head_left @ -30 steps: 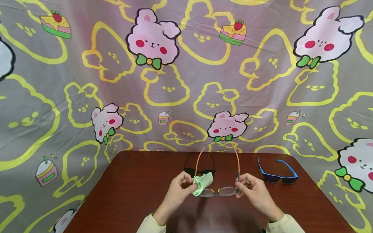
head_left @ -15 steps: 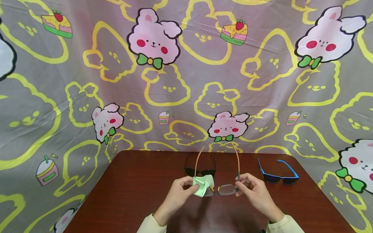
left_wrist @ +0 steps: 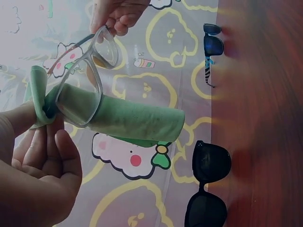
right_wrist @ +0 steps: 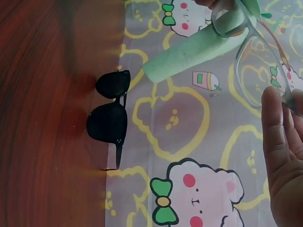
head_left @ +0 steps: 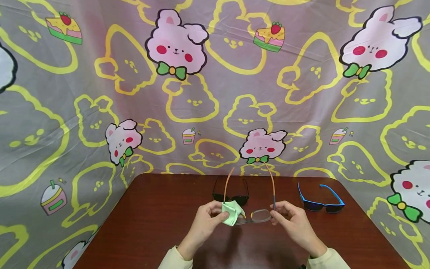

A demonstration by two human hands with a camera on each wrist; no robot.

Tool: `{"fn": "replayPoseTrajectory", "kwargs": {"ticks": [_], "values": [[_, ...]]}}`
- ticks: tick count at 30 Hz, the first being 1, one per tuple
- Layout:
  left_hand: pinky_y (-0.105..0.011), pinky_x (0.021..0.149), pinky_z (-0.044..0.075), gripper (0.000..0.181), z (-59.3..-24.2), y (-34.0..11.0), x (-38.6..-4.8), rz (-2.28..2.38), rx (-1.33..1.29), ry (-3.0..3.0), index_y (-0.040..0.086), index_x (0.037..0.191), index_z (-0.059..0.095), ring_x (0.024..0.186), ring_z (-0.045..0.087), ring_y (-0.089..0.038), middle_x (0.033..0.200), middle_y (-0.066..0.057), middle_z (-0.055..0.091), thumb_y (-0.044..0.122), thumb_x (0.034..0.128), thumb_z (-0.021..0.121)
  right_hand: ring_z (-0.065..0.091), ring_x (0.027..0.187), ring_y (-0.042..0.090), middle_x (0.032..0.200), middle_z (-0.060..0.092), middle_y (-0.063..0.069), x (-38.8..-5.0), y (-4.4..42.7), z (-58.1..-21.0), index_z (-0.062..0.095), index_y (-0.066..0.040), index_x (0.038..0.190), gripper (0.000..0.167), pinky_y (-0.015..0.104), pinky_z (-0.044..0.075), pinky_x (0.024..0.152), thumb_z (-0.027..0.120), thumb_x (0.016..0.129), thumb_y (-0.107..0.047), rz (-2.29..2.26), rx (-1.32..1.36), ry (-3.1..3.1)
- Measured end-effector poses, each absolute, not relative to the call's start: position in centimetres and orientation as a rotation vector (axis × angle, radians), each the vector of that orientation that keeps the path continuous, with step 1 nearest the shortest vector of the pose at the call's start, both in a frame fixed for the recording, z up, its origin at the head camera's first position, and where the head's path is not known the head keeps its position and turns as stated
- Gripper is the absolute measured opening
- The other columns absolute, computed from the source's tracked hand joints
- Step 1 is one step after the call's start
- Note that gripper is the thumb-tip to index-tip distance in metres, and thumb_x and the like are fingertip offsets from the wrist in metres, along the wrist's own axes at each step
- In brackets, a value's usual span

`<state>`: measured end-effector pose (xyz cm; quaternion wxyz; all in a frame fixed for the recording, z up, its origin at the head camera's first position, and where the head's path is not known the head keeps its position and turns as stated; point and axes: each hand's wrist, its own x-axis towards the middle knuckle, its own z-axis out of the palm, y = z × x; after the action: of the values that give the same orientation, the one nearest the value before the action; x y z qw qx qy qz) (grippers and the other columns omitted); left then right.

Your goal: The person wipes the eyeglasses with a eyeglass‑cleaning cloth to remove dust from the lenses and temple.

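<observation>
A pair of clear-framed eyeglasses with orange-brown temples is held up between both hands, above the table. My left hand pinches a pale green cloth around the left end of the frame, covering much of that lens. In the left wrist view the cloth hangs out behind the lens, and the thumb presses it at the frame's corner. My right hand pinches the other end near the hinge; in the right wrist view its thumb and fingers close on that corner.
Black sunglasses lie on the brown table behind the eyeglasses. Blue-framed sunglasses lie farther right. A patterned curtain surrounds the table at the back and sides.
The green cloth has shifted and spread over the left lens as the left hand moved slightly. The eyeglasses have tilted a little; the right hand keeps its grip.
</observation>
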<state>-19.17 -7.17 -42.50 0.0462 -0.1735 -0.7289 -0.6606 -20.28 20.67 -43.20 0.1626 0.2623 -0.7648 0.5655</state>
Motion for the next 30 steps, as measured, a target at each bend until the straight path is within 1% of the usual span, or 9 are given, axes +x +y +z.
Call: {"fn": "replayPoseTrajectory", "kwargs": {"ticks": [2, 7, 13, 16, 23, 30], "values": [[-0.02, 0.069, 0.044, 0.021, -43.0, -7.2, -19.5, -2.024, -0.51, -2.224, -0.004, 0.103, 0.065, 0.077, 0.06, -0.006, 0.086, -0.013, 0.07, 0.005, 0.0844, 0.068, 0.066, 0.061, 0.017, 0.076, 0.066, 0.006, -20.3, 20.6, -43.3, 0.063, 0.002, 0.101, 0.016, 0.033, 0.054, 0.054, 0.064, 0.085, 0.006, 1.606, 0.759, -2.176], [-0.02, 0.069, 0.044, 0.02, -42.9, -7.2, -19.5, -2.031, -0.491, -2.219, -0.004, 0.102, 0.065, 0.077, 0.06, -0.006, 0.086, -0.014, 0.07, 0.005, 0.0845, 0.068, 0.066, 0.061, 0.018, 0.077, 0.067, 0.007, -20.3, 20.5, -43.2, 0.064, 0.004, 0.103, 0.019, 0.031, 0.054, 0.054, 0.064, 0.084, 0.007, 1.59, 0.794, -2.16], [-0.021, 0.068, 0.045, 0.017, -40.9, -7.2, -18.1, -2.013, -0.539, -2.227, -0.009, 0.099, 0.064, 0.074, 0.06, -0.005, 0.086, -0.019, 0.068, 0.002, 0.0858, 0.065, 0.063, 0.057, 0.016, 0.073, 0.066, 0.007, -20.2, 20.7, -43.2, 0.067, 0.001, 0.102, 0.017, 0.032, 0.052, 0.052, 0.065, 0.085, 0.004, 1.561, 0.811, -2.188], [-0.021, 0.069, 0.047, 0.016, -40.3, -7.2, -17.8, -2.017, -0.545, -2.228, -0.01, 0.098, 0.064, 0.074, 0.06, -0.005, 0.087, -0.018, 0.068, 0.001, 0.0859, 0.065, 0.062, 0.055, 0.016, 0.071, 0.066, 0.007, -20.3, 20.8, -43.2, 0.068, 0.0, 0.1, 0.016, 0.033, 0.052, 0.05, 0.066, 0.084, 0.004, 1.563, 0.825, -2.208], [-0.021, 0.07, 0.047, 0.016, -40.2, -7.5, -18.1, -2.008, -0.535, -2.227, -0.009, 0.098, 0.065, 0.074, 0.06, -0.005, 0.088, -0.018, 0.068, -0.001, 0.085, 0.065, 0.059, 0.053, 0.013, 0.07, 0.065, 0.003, -20.2, 20.8, -43.3, 0.067, 0.0, 0.095, 0.015, 0.027, 0.049, 0.048, 0.067, 0.081, 0.006, 1.523, 0.849, -2.266], [-0.021, 0.068, 0.046, 0.017, -39.9, -7.5, -18.2, -2.045, -0.51, -2.211, -0.01, 0.1, 0.064, 0.074, 0.06, -0.006, 0.088, -0.018, 0.067, -0.001, 0.0852, 0.064, 0.059, 0.052, 0.014, 0.069, 0.064, -0.003, -20.4, 21.0, -43.5, 0.066, -0.002, 0.094, 0.014, 0.03, 0.049, 0.047, 0.067, 0.082, 0.005, 1.546, 0.897, -2.293]]}}
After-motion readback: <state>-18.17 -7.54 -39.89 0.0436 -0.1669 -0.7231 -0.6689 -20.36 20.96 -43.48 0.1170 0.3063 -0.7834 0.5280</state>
